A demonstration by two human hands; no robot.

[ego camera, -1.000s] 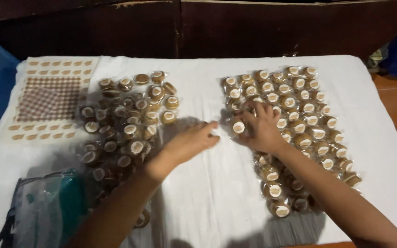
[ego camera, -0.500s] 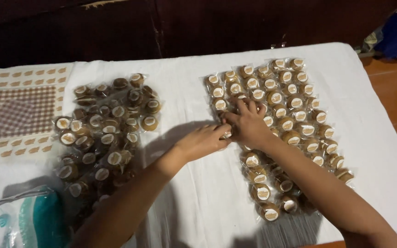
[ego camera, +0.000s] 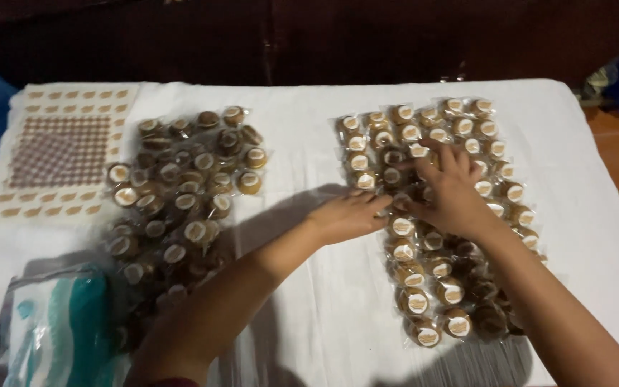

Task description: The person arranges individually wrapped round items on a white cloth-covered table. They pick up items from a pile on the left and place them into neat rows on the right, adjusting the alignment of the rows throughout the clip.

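- Wrapped sweets [ego camera: 435,215], small round brown ones in clear packets with pale round labels, lie in tidy rows on the right half of the white cloth [ego camera: 309,143] that covers the worktop; this is where both hands work.
- Head view, now: the right hand [ego camera: 453,190] lies flat over the upper middle of the rows, fingers [ego camera: 440,154] spread on the packets, pressing rather than gripping; it looks released, with nothing closed inside it.
- The left hand [ego camera: 349,215] rests at the left edge of the same block, fingertips touching a packet on the outer row. Whether its grip pinches that packet or only nudges it, I cannot tell.
- Against the two earlier frames, both hands have moved up and to the right: a second ago they met near the lower left corner of the block, and now they sit deeper in it, with the right hand reaching further up the rows.
- In my judgement this means the straightening of the rows goes on along the left side of the block.
- A loose heap of sweets [ego camera: 180,193] of the same kind lies untouched on the left half of the cloth, well apart from the hands; it looks unchanged.
- A brown patterned patch [ego camera: 62,150] marks the cloth's far left corner.
- A teal and white plastic bag [ego camera: 59,333] sits at the near left edge, beside the heap.
- Beyond the worktop is a dark wooden wall [ego camera: 288,36].
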